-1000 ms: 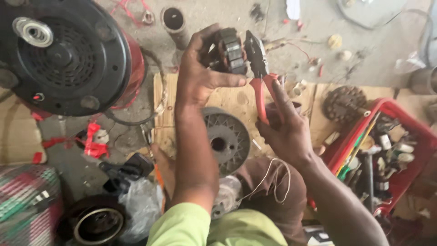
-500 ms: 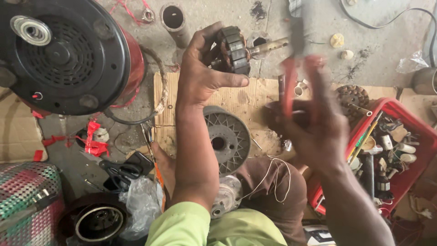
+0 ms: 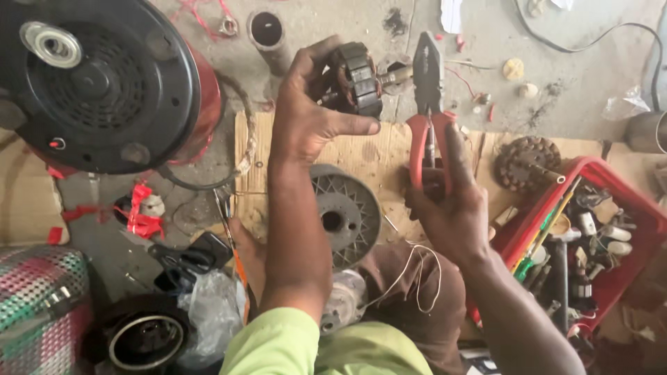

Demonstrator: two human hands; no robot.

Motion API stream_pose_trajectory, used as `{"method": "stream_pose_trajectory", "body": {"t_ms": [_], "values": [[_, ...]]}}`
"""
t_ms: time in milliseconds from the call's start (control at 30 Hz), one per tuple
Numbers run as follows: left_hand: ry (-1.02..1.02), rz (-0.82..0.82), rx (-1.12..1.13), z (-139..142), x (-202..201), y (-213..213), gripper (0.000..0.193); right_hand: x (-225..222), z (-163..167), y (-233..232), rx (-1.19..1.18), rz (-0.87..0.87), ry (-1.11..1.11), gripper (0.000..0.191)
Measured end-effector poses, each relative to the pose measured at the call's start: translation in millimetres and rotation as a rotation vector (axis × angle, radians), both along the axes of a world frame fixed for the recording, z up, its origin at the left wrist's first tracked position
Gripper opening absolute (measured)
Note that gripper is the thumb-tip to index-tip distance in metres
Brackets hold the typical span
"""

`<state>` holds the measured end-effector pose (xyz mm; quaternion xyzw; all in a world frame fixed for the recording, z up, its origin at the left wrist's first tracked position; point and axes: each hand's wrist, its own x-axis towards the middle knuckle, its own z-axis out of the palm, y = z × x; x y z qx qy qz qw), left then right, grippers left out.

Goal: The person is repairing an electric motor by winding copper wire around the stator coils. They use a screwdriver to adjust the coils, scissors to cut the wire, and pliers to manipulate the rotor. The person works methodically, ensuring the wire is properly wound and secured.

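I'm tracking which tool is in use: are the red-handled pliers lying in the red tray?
No, the right hand holds the red-handled pliers upright beside the stator in the left hand, away from the red tray.

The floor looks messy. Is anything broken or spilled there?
Red wire scraps and small bits lie scattered on the concrete floor. The left hand holds a bare motor core, taken out of its casing.

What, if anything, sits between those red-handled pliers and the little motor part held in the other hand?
Nothing visible does. The left hand holds the small motor core up, and the right hand holds the red-handled pliers just beside it. Only a narrow open gap separates the pliers' nose from the core's short shaft, with the concrete floor behind.
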<state>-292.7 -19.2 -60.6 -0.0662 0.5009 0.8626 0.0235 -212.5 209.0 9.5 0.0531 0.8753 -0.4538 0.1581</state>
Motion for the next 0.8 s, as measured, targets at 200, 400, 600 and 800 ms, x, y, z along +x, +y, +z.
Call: {"method": "stream_pose_trajectory", "body": {"t_ms": [200,400,600,800], "values": [[0.035,-0.009,-0.156,-4,0,-1,0.109,-8,11,-1,-0.054,0.030,-0.091,0.099],[0.009,-0.013,-0.151,0,1,-1,0.109,-14,19,-7,0.039,0.060,-0.136,0.098],[0.176,-0.026,-0.129,-12,1,-3,0.107,-18,59,-8,0.070,0.034,0.037,0.096],[0.216,-0.029,-0.164,-19,0,-5,0.107,-9,5,-20,-0.056,-0.079,0.518,0.088]]}}
